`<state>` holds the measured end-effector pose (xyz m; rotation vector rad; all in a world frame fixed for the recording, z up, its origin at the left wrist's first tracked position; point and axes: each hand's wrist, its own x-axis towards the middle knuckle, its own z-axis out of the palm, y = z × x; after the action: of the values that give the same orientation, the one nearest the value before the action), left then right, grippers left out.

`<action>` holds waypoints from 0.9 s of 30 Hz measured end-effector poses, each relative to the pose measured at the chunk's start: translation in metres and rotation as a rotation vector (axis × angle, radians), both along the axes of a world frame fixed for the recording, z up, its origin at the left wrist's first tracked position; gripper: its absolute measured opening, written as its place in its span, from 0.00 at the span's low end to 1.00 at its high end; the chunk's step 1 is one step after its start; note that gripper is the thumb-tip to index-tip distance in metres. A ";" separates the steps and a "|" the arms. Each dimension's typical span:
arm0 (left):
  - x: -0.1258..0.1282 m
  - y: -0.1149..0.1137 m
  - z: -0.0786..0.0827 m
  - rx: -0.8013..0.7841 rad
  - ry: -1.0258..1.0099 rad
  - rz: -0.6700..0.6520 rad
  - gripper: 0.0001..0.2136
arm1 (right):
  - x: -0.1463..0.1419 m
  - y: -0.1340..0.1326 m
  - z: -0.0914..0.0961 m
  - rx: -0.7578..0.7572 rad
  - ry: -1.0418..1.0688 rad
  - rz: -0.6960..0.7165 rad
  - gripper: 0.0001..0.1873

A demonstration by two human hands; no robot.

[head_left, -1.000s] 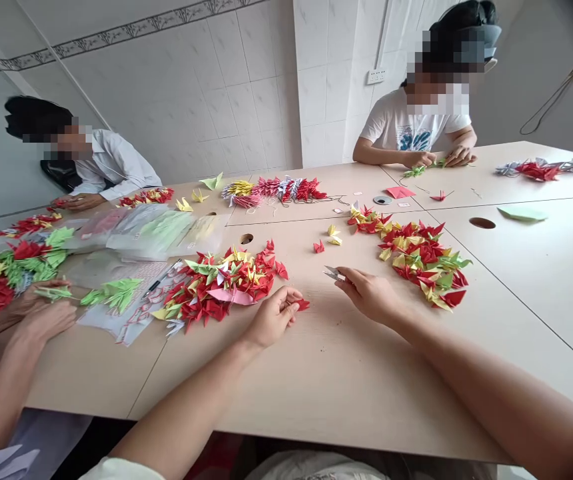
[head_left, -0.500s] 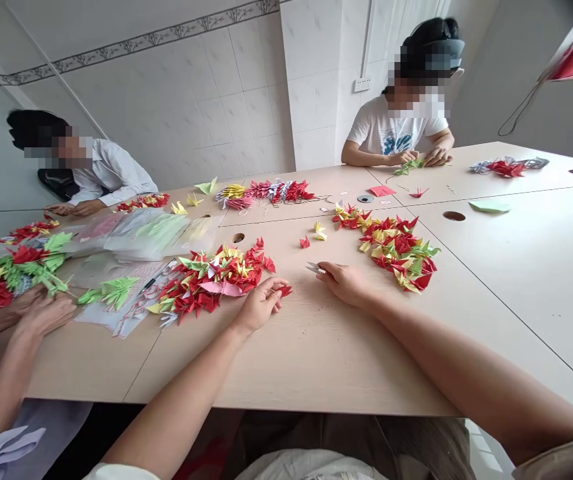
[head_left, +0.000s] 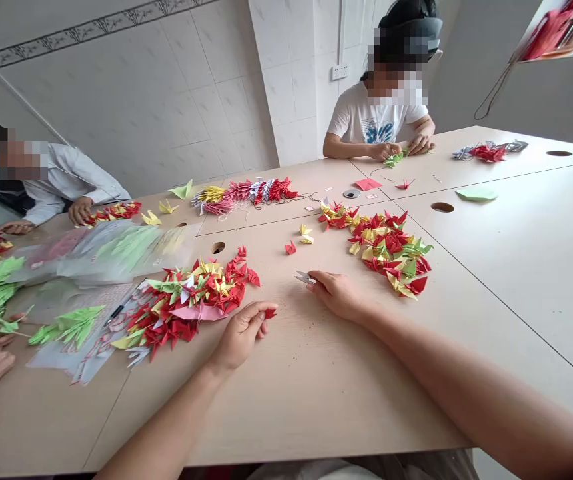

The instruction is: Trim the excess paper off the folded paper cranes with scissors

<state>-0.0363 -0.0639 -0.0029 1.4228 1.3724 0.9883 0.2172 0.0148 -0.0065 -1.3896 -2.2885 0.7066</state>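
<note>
Just right of the multicoloured crane pile [head_left: 216, 293], the left hand [head_left: 241, 333] pinches a red paper piece [head_left: 270, 313] between curled fingertips, probably so its end stands free. Farther right of the pile, the right hand [head_left: 336, 293] is closed around metal snips [head_left: 309, 278] — tips projecting toward the pile, perhaps to keep the edges off the skin. Beyond, still right of the pile, lie a red crane [head_left: 290, 249], yellow cranes [head_left: 306, 238] and a long crane cluster [head_left: 391, 240] — likely spaced out to avoid mixing.

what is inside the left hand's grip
The left hand holds a red paper piece. Only part of it shows, sticking out beyond the fingers; the rest is covered by them, so its full shape can't be seen.
</note>
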 end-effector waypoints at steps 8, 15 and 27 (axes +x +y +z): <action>-0.002 -0.002 0.007 -0.083 -0.066 -0.018 0.10 | 0.003 0.001 -0.002 -0.029 0.070 0.011 0.17; -0.009 -0.001 0.031 -0.161 -0.224 0.058 0.11 | 0.006 0.004 -0.008 -0.065 0.131 0.003 0.17; -0.077 0.000 0.056 -0.027 0.100 0.390 0.15 | 0.010 0.003 -0.006 -0.121 0.154 -0.048 0.16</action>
<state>-0.1133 -0.0634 0.0532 1.2213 1.7741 1.1500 0.2276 0.0175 -0.0120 -1.3867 -2.1179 0.9171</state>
